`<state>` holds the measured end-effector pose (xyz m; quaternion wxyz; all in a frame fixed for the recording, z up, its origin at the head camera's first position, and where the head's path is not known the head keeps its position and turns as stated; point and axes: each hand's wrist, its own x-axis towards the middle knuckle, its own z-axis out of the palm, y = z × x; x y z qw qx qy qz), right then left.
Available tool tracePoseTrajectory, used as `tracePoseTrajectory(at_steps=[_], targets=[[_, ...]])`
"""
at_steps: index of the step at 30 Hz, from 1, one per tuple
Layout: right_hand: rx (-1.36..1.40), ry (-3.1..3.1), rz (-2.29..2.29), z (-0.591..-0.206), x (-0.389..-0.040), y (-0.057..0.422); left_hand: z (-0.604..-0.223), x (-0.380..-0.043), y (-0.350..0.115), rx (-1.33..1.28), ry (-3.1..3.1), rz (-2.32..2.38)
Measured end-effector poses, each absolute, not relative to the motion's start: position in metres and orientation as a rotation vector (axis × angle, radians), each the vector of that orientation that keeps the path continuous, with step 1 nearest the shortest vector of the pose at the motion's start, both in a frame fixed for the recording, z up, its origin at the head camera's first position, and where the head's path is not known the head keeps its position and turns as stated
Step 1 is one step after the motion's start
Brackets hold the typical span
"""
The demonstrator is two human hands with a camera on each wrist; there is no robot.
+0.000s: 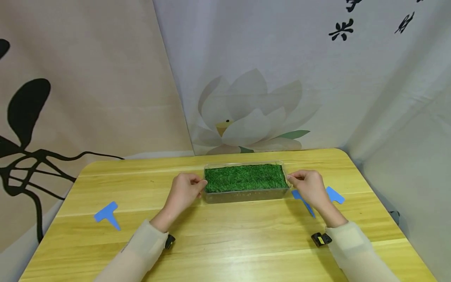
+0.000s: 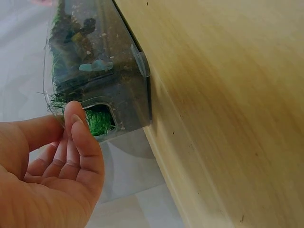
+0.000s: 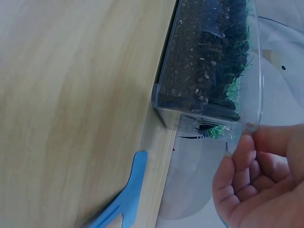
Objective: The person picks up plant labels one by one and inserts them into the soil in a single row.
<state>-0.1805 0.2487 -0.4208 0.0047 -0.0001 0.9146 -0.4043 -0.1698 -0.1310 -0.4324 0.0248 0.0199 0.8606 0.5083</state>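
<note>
A clear plastic box [image 1: 246, 195] stands on the wooden table, its long side facing me. Artificial grass [image 1: 246, 177] lies across its top, and dark soil with pale bits [image 3: 199, 61] shows through the wall. At the left end, my left hand [image 1: 184, 190] pinches the rim between thumb and forefinger, beside an opening in the end wall where grass shows. My right hand [image 1: 310, 188] pinches the rim at the opposite end, thumb on top and fingers curled below. A blue T-shaped plant label [image 1: 305, 203] lies under and beside the right hand.
Another blue T-shaped label [image 1: 334, 195] lies right of the right wrist, partly hidden by it. A third blue label [image 1: 108, 215] is on the left of the table [image 1: 225, 250]. Printed cloth [image 1: 253, 78] hangs behind the table's far edge.
</note>
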Motion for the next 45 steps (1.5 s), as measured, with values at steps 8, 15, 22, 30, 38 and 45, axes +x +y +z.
tracePoseTrajectory(at_steps=[8,15,22,30,38,45], targets=[[-0.03,2.895,-1.244,-0.422,-0.175,0.246,-0.434,-0.161,-0.136,0.032,2.629,1.573],[-0.033,2.903,-1.229,-0.422,-0.171,0.243,-0.433,-0.155,-0.141,0.041,2.637,1.551],[-0.06,2.892,-1.216,-0.421,-0.164,0.24,-0.433,-0.149,-0.145,0.039,2.618,1.572],[-0.054,2.897,-1.211,-0.42,-0.157,0.239,-0.433,-0.143,-0.146,0.025,2.636,1.566],[-0.03,2.873,-1.232,-0.421,-0.153,0.237,-0.433,-0.138,-0.147,0.035,2.662,1.557],[-0.032,2.868,-1.241,-0.421,-0.152,0.237,-0.432,-0.134,-0.147,0.028,2.658,1.562]])
